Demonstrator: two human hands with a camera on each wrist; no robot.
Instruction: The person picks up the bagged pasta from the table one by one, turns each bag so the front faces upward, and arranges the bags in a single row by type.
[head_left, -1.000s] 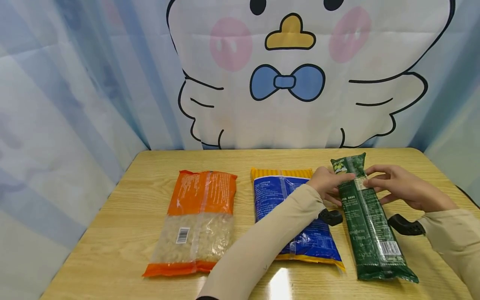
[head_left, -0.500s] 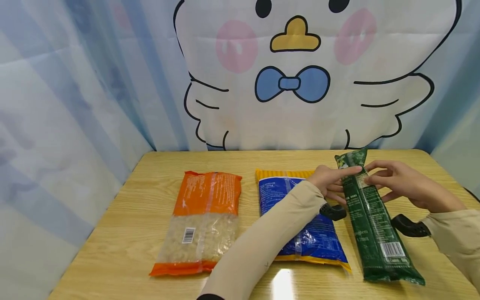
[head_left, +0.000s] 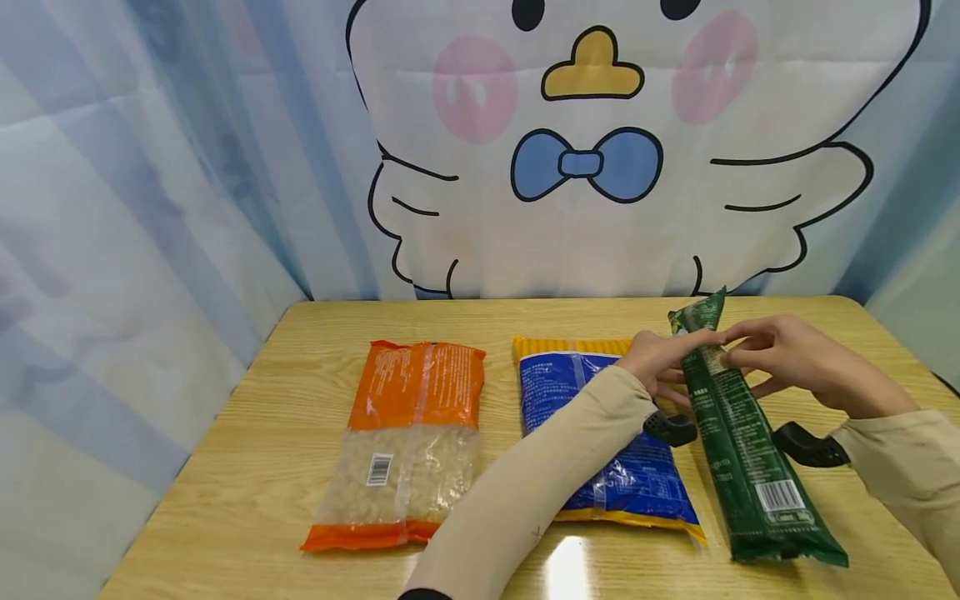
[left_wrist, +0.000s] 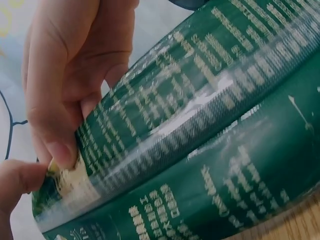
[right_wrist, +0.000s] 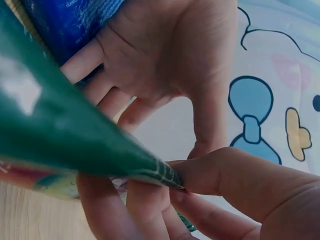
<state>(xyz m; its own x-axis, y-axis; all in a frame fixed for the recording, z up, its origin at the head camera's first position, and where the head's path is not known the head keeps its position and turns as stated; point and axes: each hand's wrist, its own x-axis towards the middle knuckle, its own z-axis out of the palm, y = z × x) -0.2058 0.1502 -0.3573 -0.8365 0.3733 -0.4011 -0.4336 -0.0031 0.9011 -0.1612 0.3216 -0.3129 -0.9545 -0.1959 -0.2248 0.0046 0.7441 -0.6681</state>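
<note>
A long green plastic spaghetti packet (head_left: 742, 433) lies slantwise at the table's right, its far end tilted up. My right hand (head_left: 813, 362) pinches its right edge near that end, thumb against index finger, as the right wrist view shows close up. From the other side my left hand (head_left: 660, 362) holds the packet, thumb across the top face and fingers at the left edge, partly hidden. The two hands meet over the printed label; my left thumb (left_wrist: 20, 182) touches or nearly touches the right hand's fingers. Under my left forearm is a blue and yellow bag (head_left: 630, 479), partly covered.
An orange bag with a clear lower half (head_left: 408, 442) lies flat at the left of the wooden table (head_left: 232, 467). Behind the table hangs a curtain (head_left: 585, 242) with a cartoon print.
The packet's far end has risen a little. My left thumb has slid right across the packet towards my right hand. The head view has shifted slightly; both bags stay put.
</note>
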